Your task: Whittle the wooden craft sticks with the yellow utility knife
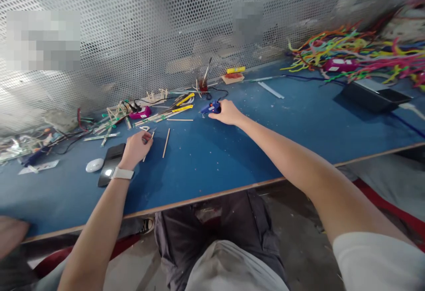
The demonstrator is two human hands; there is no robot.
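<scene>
My right hand (pixel 229 112) is closed around a blue hot glue gun (pixel 210 107), its nozzle pointing left above the table. The fingers of my left hand (pixel 137 147) are curled and pinched on a thin wooden stick (pixel 152 135), part of which the hand hides. Just beyond that hand lies a small pale triangular piece (pixel 144 128). A loose wooden stick (pixel 166 143) rests to its right, and another stick (pixel 181 120) lies crosswise farther back.
Yellow cutters (pixel 182 108) lie by a purple power strip (pixel 140 112) and stick frames. A brush stands in a cup (pixel 203 85). A white mouse (pixel 94 165) and black phone-like object (pixel 112 166) are left; pipe cleaners (pixel 332 50) and a black box (pixel 375 96) right.
</scene>
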